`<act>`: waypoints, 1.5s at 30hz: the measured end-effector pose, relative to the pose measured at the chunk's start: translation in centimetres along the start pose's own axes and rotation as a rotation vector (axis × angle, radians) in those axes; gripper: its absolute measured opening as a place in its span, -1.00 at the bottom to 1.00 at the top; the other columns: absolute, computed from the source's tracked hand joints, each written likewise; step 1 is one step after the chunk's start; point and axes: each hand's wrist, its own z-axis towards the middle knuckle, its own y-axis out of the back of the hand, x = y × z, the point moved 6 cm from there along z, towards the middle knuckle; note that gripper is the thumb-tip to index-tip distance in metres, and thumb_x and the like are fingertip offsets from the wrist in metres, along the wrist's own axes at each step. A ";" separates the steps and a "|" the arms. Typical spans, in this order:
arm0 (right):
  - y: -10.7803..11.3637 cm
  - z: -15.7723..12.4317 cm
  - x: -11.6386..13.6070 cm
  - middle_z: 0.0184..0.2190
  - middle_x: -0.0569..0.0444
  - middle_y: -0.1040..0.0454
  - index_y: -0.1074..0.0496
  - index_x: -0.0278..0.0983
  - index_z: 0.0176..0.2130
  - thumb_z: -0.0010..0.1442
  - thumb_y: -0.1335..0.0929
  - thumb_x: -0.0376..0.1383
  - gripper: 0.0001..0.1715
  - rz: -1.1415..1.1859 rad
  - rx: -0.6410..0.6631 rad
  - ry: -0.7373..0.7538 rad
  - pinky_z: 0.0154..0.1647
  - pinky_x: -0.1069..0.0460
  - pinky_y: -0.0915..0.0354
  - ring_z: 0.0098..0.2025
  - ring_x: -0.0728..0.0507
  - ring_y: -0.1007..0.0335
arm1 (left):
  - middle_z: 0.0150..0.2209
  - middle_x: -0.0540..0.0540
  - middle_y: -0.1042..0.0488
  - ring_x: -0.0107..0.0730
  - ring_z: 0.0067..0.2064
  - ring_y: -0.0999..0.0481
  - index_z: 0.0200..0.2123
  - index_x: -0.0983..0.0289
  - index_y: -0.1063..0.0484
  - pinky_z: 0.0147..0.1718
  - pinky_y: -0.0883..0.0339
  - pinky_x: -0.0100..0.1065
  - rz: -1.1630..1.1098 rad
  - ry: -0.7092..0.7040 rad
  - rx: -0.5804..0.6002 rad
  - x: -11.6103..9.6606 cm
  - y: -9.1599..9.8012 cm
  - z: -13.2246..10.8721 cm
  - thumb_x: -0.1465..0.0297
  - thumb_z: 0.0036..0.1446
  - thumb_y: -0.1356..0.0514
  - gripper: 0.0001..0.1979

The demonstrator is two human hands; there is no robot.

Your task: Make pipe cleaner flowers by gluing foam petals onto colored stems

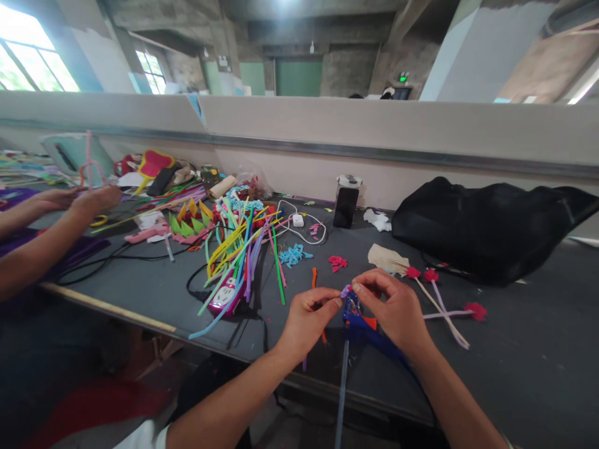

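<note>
My left hand (312, 317) is closed in a pinch on a purple pipe cleaner (345, 291), whose tip shows beyond the fingertips. My right hand (390, 308) meets it there, thumb and finger pinched on a tiny pink piece at that tip. Directly beneath the fingers lies a blue hot glue gun (355, 319) with an orange trigger, a long glue stick (343, 393) reaching from it past the table edge. Small pink pieces (337, 263) and light blue pieces (294, 255) sit in piles beyond my hands. To the right, three pink-headed pipe cleaner flowers (440, 293) lie crossed.
A bundle of colourful pipe cleaners (238, 249) rests over a purple power strip (227, 296). A phone (346, 207) leans at the back near a white charger (298, 220). A black bag (482, 227) fills the right rear. At left, a co-worker's hands (96, 198) hold pink pipe cleaner.
</note>
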 end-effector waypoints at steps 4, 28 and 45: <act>0.1 0.0 0.1 -0.45 0.11 -0.44 -0.46 -0.25 -0.40 0.15 -0.32 -0.25 -0.84 -0.011 -0.004 0.001 -0.39 0.06 -0.20 -0.45 -0.04 -0.27 | -0.54 -0.01 -0.40 -0.52 -0.50 -0.21 -0.40 0.29 -0.60 -0.51 -0.06 -0.46 0.022 -0.005 0.001 -0.1 -0.1 0.0 0.32 -0.03 -0.30 -0.84; 0.1 -0.2 -1.8 -0.40 0.09 -0.48 -0.47 -0.24 -0.34 0.16 -0.33 -0.14 -0.78 0.154 0.011 -0.129 -0.32 0.05 -0.25 -0.37 -0.08 -0.35 | -0.66 -0.11 -0.19 -0.62 -0.61 -0.02 -0.41 0.33 -0.55 -0.62 0.13 -0.48 -0.057 0.133 -0.073 0.4 0.6 0.3 0.23 -0.07 -0.32 -0.74; -3.8 5.3 -8.7 -0.40 0.02 -0.60 -0.54 -0.28 -0.40 0.05 -0.32 -0.15 -0.72 -0.092 0.103 -0.206 -0.27 0.00 -0.30 -0.33 -0.16 -0.49 | -0.65 -0.16 -0.14 -0.72 -0.70 0.03 -0.30 0.33 -0.48 -0.71 0.25 -0.52 -0.414 0.137 -0.207 0.8 3.6 1.7 0.24 -0.03 -0.31 -0.71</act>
